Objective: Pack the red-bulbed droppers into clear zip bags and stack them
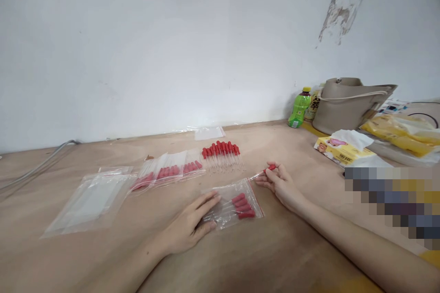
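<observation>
From where I stand, the dropper (271, 168) sits at the red-lipped edge of a clear bag (231, 211), pinched in the right hand (282, 187) by its red bulb, presumably so the glass stem stays free and points at the bag. Whether its tip is inside, I can't tell.

The bag lies flat between the hands, its red edge toward the right one. Over its other end the left hand (193, 220) rests with fingers spread and grips nothing, likely to stop the plastic sliding. Four droppers (244, 207) show inside, bulbs all toward the red edge.

Just beyond, loose droppers (222, 150) lie side by side with bulbs toward the wall, perhaps for easy picking. Left of them are bags with droppers inside (172, 171), overlapping, and farther left some flat bags (90, 199), seemingly kept apart from those.
</observation>
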Motion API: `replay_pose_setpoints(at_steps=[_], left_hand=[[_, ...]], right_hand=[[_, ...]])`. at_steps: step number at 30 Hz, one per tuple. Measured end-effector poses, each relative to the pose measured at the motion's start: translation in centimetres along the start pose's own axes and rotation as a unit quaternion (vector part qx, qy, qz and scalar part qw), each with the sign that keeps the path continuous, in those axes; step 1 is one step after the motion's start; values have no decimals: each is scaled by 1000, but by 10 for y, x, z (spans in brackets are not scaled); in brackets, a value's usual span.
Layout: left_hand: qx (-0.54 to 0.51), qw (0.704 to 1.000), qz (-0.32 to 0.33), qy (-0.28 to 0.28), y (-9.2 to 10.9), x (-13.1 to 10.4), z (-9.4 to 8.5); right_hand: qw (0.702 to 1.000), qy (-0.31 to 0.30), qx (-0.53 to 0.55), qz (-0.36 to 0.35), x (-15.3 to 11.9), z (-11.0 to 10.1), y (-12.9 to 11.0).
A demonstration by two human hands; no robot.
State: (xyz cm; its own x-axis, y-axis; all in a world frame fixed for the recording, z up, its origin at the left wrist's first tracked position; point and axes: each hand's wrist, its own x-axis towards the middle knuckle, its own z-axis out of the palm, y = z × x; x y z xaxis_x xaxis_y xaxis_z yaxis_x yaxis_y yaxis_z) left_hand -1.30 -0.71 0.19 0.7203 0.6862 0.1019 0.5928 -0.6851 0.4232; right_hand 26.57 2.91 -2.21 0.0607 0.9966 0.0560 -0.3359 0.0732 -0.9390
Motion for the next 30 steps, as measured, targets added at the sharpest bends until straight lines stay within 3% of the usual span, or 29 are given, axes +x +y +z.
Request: replay_pose_setpoints(at_steps=[4,9,13,18,22,26,30], left_hand=[[6,1000,3,5,1,0,0],[14,1000,21,6,3,1,-1],[18,1000,14,1,4,2,-2],[17,1000,13,4,3,1,-2],[17,1000,10,1,3,1,0],[15,1000,10,8,3,1,0],[6,1000,18,14,3,2,-1]], right_hand=[[995,-70,-26,61,1,-5,-4],[953,-208,-212,63,4,-9,-11],[917,-267,-297,-3,9,-5,-13],[889,-331,-306,-76,14,6,-14],[903,-296,-307,-56,14,8,-10],[937,-223,-269,-9,14,8,0],[945,-136,-297,-27,12,13,8]])
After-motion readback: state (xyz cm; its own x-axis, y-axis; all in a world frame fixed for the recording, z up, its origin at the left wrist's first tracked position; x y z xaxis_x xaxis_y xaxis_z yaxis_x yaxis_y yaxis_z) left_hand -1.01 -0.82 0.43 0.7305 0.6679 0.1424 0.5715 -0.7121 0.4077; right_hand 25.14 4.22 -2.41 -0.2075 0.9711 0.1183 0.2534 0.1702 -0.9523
